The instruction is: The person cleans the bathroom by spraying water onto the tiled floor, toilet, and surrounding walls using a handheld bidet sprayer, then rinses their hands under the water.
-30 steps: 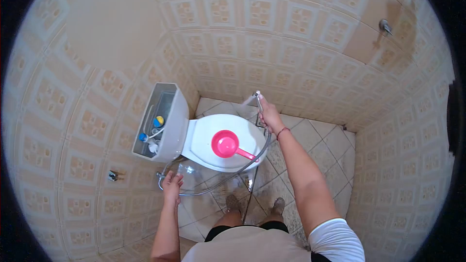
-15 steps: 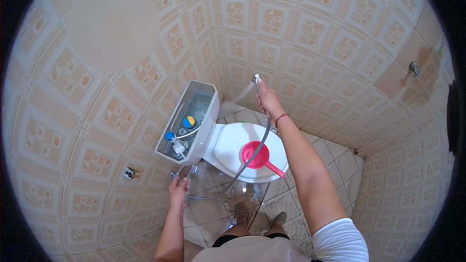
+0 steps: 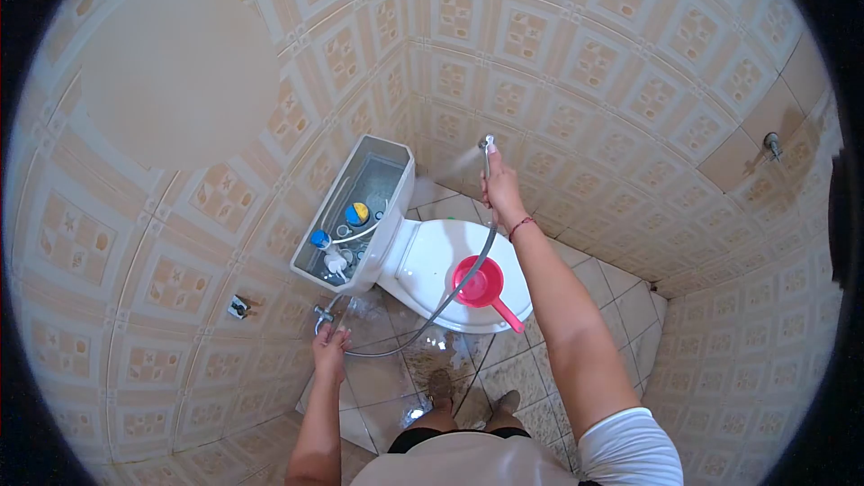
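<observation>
My right hand (image 3: 502, 189) grips a chrome bidet sprayer (image 3: 488, 142), with the thumb near its head. A fine spray leaves it toward the lower left, by the wall corner. The grey flexible hose (image 3: 447, 301) hangs from the sprayer and loops across the toilet to my left hand (image 3: 331, 347). That hand is closed around the hose's other end, just below a small chrome valve (image 3: 323, 313); its fingertips are partly hidden. Between my hands stands a white toilet with its lid (image 3: 427, 256) down. A pink dipper (image 3: 481, 281) lies on the lid, under the hose.
The lidless cistern (image 3: 301, 261) holds water, a blue-and-yellow float (image 3: 357, 213) and a blue-capped valve (image 3: 320, 238). Patterned tile walls close in around me. A wall tap (image 3: 772, 146) juts out at right, a metal fitting (image 3: 238, 307) at left. The floor tiles (image 3: 371, 376) are wet.
The view has shifted slightly, so the toilet and walls sit a little differently. My right hand still holds the spraying sprayer. My left hand is slightly lower relative to the chrome valve.
</observation>
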### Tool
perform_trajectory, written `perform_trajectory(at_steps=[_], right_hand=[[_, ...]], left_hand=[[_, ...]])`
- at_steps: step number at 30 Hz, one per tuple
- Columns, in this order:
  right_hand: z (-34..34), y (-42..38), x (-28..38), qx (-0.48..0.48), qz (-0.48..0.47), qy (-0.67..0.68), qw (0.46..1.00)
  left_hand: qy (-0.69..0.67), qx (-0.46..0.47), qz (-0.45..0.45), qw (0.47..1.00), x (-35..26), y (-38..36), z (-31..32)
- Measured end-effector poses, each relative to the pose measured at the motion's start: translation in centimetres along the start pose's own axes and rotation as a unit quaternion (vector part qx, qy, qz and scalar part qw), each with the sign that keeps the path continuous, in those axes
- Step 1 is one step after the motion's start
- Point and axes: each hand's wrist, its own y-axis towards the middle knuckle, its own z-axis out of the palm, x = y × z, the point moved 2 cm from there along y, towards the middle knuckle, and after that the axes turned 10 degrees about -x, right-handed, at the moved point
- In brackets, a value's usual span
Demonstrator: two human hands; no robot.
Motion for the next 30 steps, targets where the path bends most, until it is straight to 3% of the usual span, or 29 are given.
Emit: perform_trajectory(at_steps=[1,4,8,17,20,24,30], right_hand=[[0.0,-0.3,-0.2,-0.001,-0.001,0.000,1.000],[0.3,-1.6,-1.5,0.082,0.123,0.039,0.988],[-0.6,-2.1,-2.0,0.007,0.124,0.087,0.988],[-0.5,-3.4,-1.2,0.022,0.110,0.085,0.990],[-0.1,-4.0,-1.0,-0.013,0.073,0.124,0.989],[-0.2,-4.9,-1.4,0.073,0.102,0.098,0.987],[-4.5,-4.3,-2.6,-0.087,0.059,0.131,0.986]], left_hand=[[0.009,0.017,0.003,1.000,-0.3,0.0,0.4],[0.020,0.027,0.010,0.999,-0.8,-0.5,1.1],[0.029,0.016,0.013,0.999,-1.0,-1.1,1.5],[0.023,0.018,0.025,0.999,-0.5,-1.5,0.3],[0.014,0.008,0.025,1.000,-0.1,-1.8,-0.7],[0.010,0.016,0.015,1.000,-0.1,-2.0,-1.9],[0.010,0.007,0.004,1.000,-0.5,-2.6,-1.8]])
